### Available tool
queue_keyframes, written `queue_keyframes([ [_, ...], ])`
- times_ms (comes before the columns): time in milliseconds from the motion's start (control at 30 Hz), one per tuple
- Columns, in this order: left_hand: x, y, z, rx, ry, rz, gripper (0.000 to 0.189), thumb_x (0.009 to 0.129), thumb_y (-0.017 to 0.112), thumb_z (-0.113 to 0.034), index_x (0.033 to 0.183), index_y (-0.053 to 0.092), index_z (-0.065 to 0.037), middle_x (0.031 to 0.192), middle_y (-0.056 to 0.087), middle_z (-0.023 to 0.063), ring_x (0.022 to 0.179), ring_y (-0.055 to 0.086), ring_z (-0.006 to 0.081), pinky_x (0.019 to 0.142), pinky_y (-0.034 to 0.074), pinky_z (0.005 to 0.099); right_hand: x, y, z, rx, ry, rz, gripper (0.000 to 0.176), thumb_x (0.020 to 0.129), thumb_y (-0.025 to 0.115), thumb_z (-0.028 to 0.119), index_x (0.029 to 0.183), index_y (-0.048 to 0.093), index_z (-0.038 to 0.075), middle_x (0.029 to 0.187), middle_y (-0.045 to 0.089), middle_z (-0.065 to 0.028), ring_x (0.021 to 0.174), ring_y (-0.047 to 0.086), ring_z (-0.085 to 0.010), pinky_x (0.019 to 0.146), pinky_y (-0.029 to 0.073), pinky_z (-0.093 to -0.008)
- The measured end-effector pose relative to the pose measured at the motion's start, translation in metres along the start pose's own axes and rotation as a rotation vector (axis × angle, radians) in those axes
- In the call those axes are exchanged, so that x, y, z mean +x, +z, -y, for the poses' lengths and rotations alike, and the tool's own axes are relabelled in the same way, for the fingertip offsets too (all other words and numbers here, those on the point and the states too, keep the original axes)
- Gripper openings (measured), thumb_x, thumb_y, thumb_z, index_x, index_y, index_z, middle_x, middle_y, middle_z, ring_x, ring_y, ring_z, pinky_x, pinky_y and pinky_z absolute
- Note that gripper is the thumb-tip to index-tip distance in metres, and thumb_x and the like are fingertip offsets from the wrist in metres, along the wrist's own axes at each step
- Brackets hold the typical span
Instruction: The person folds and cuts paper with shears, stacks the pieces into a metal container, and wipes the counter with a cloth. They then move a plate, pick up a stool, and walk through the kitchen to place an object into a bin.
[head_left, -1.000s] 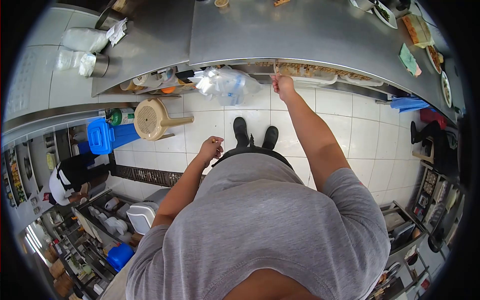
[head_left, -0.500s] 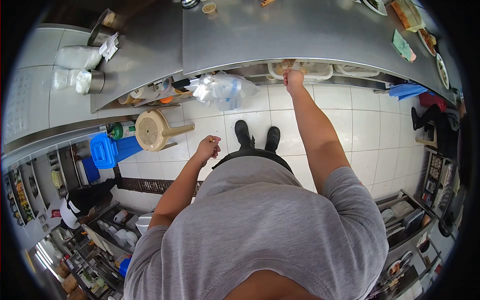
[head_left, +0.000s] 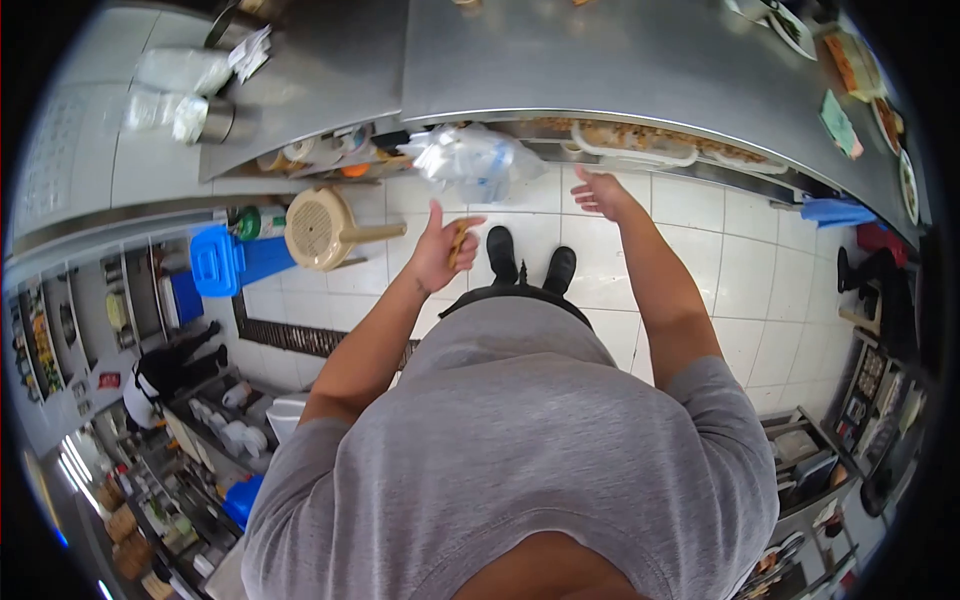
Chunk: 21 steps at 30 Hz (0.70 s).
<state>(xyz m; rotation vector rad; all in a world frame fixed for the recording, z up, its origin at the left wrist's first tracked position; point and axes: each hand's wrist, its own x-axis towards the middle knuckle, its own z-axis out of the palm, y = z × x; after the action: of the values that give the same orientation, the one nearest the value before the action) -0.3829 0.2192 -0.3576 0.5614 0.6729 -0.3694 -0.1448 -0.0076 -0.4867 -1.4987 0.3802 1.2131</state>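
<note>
My left hand (head_left: 440,250) is in front of my body, its thumb raised and its fingers curled round a small yellowish-brown piece (head_left: 459,243). What exactly that piece is cannot be made out. My right hand (head_left: 600,193) hovers over the floor just short of the counter, fingers stretched and apart, with nothing seen in it. Beyond it, on the shelf under the counter edge, sits a white plastic bin (head_left: 635,153) with brownish contents near it. Between and beyond my hands hangs a bundle of clear plastic bags (head_left: 475,165) at the counter's front.
A steel counter (head_left: 590,70) runs across the front, with plates of food (head_left: 792,35) and a green cloth (head_left: 838,125) at its right. To the left stand a beige stool (head_left: 318,230) and a blue lidded bin (head_left: 215,260). Other people are at the far left and right.
My right hand has drawn back from the white bin and its fingers have opened. My left hand has risen towards the counter with the small piece in it.
</note>
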Motion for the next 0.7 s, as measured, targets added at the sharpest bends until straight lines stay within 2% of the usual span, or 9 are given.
queue_keyframes([
  [67,-0.005,0.040,-0.013,0.065,0.050,-0.018,0.066,0.094,0.031,-0.064,0.116,0.051,-0.005,0.067,0.041,-0.0005,0.055,0.034,0.0107,0.052,0.031,0.0247,-0.013,0.013,-0.019,-0.232,-0.012,0.241,0.049,0.088,0.061,0.046,0.117,0.058,0.007,0.107,0.064,-0.0093,0.089,0.058,-0.0186,0.079,0.048,-0.0345],
  [200,0.021,0.055,-0.004,0.399,0.180,-0.076,0.050,0.099,0.034,-0.051,0.114,0.048,-0.005,0.070,0.041,-0.0002,0.064,0.043,0.0129,0.062,0.038,0.0267,-0.083,0.058,-0.026,-0.071,-0.061,0.705,0.047,0.088,0.061,0.042,0.119,0.059,0.007,0.106,0.064,-0.0068,0.090,0.058,-0.0158,0.081,0.047,-0.0319],
  [233,0.030,0.045,0.000,0.412,0.210,-0.040,0.039,0.101,0.035,-0.041,0.111,0.047,-0.005,0.083,0.056,0.0026,0.074,0.050,0.0147,0.072,0.042,0.0280,-0.095,0.067,-0.027,-0.073,-0.052,0.721,0.048,0.088,0.061,0.042,0.119,0.059,0.006,0.106,0.064,-0.0065,0.090,0.058,-0.0155,0.080,0.047,-0.0313],
  [267,0.032,0.050,0.001,0.417,0.206,-0.029,0.039,0.101,0.035,-0.041,0.111,0.047,-0.005,0.083,0.056,0.0026,0.074,0.050,0.0147,0.072,0.042,0.0280,-0.106,0.075,-0.028,-0.075,-0.044,0.734,0.048,0.088,0.062,0.042,0.120,0.058,0.005,0.106,0.064,-0.0063,0.090,0.058,-0.0152,0.080,0.047,-0.0307],
  [333,0.034,0.068,0.009,0.524,0.405,-0.140,0.034,0.102,0.034,-0.038,0.110,0.045,-0.007,0.109,0.064,0.0077,0.088,0.052,0.0143,0.082,0.042,0.0280,-0.120,0.084,-0.028,-0.027,-0.048,0.746,0.048,0.088,0.063,0.041,0.118,0.058,0.003,0.106,0.063,-0.0060,0.089,0.058,-0.0138,0.078,0.047,-0.0287],
  [367,0.038,0.069,0.011,0.587,0.471,-0.131,0.027,0.103,0.034,-0.034,0.110,0.043,-0.010,0.131,0.056,0.0110,0.101,0.050,0.0136,0.091,0.039,0.0296,-0.125,0.089,-0.029,0.019,-0.064,0.755,0.044,0.090,0.061,0.039,0.116,0.058,0.003,0.103,0.064,-0.0059,0.087,0.059,-0.0134,0.077,0.047,-0.0280],
  [533,0.048,0.064,0.015,0.530,0.408,-0.083,0.020,0.103,0.035,-0.031,0.108,0.043,-0.013,0.136,0.051,0.0106,0.113,0.046,0.0146,0.095,0.037,0.0331,-0.118,0.081,-0.035,0.107,-0.169,0.660,0.033,0.095,0.055,0.032,0.113,0.058,0.004,0.091,0.064,-0.0050,0.080,0.058,-0.0123,0.074,0.047,-0.0264],
  [600,0.051,0.056,0.016,0.550,0.360,-0.024,0.025,0.102,0.038,-0.035,0.102,0.045,-0.011,0.134,0.053,0.0083,0.095,0.050,0.0127,0.092,0.038,0.0306,-0.117,0.068,-0.035,0.206,-0.102,0.684,0.029,0.097,0.053,0.029,0.111,0.059,0.004,0.085,0.062,-0.0036,0.076,0.058,-0.0117,0.071,0.047,-0.0254],
  [700,0.053,0.044,0.025,0.670,0.210,-0.029,0.030,0.101,0.040,-0.036,0.117,0.047,-0.012,0.136,0.050,0.0077,0.114,0.046,0.0170,0.098,0.035,0.0366,-0.106,0.040,-0.044,0.078,-0.121,0.584,0.024,0.097,0.052,0.026,0.103,0.063,0.006,0.079,0.061,-0.0030,0.070,0.056,-0.0106,0.064,0.047,-0.0253],
])
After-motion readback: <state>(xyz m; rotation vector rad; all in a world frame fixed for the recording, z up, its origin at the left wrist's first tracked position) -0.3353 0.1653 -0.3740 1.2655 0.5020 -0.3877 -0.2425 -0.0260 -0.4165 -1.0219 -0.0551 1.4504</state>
